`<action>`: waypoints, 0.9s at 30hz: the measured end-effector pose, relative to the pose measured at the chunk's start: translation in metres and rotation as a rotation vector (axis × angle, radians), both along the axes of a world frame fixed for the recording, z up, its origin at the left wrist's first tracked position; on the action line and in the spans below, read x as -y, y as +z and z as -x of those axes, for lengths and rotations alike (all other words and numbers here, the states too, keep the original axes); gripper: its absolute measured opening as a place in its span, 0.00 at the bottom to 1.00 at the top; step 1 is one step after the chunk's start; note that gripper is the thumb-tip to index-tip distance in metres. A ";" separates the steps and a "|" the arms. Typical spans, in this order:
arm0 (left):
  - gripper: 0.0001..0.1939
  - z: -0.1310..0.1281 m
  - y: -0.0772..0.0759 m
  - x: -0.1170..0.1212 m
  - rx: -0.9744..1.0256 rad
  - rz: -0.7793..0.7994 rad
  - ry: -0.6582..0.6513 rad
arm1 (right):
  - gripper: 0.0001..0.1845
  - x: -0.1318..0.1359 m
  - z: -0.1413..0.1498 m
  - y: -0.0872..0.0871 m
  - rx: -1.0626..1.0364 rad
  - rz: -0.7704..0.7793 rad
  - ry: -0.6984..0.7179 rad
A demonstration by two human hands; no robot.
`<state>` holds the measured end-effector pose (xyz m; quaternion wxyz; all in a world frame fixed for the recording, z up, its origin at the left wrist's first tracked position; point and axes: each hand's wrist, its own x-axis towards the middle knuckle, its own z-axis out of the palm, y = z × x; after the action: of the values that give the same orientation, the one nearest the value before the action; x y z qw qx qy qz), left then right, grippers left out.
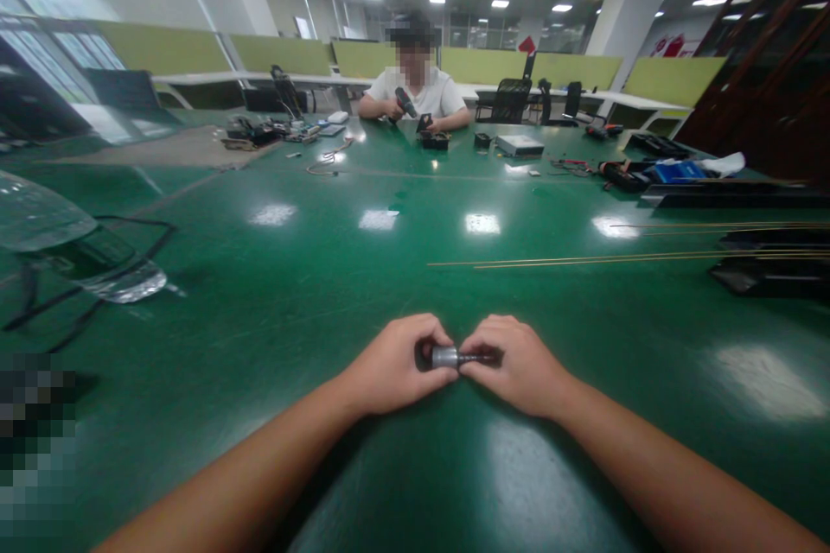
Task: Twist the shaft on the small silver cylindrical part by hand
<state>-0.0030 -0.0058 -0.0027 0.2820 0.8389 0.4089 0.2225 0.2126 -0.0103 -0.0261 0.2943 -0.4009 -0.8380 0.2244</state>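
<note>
Low over the green table (389, 276), both my hands meet around a small part in front of me. It is a short silver metal cylinder (444, 357) with a thin dark shaft (476, 358) coming out of its right end. My left hand (395, 363) curls round the cylinder, thumb and fingers closed on its sides. Fingers of my right hand (515, 363) pinch the thin shaft close to the cylinder. The dark left end of the part is shaded inside my left palm, and the exact kind of part cannot be made out.
Long thin rods (584, 260) reach in from the right, by black trays (771, 276). A clear plastic bottle (123, 263) and a dark cable (78, 320) are at left. Across the table, a person in a white shirt (428, 91) holds a power tool (406, 102) near a grey box (520, 145).
</note>
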 end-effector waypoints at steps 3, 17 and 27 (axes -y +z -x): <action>0.08 0.000 0.000 0.000 -0.011 0.000 0.005 | 0.03 0.000 0.000 0.000 -0.002 0.002 0.005; 0.09 0.001 0.000 0.001 -0.018 -0.007 -0.008 | 0.02 -0.001 -0.003 0.003 0.008 0.017 0.011; 0.09 0.001 0.002 0.000 -0.016 -0.009 -0.020 | 0.02 -0.001 -0.005 0.004 0.007 0.008 0.010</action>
<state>-0.0038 -0.0063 -0.0010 0.2769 0.8460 0.4018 0.2147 0.2178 -0.0090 -0.0221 0.2886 -0.3987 -0.8401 0.2279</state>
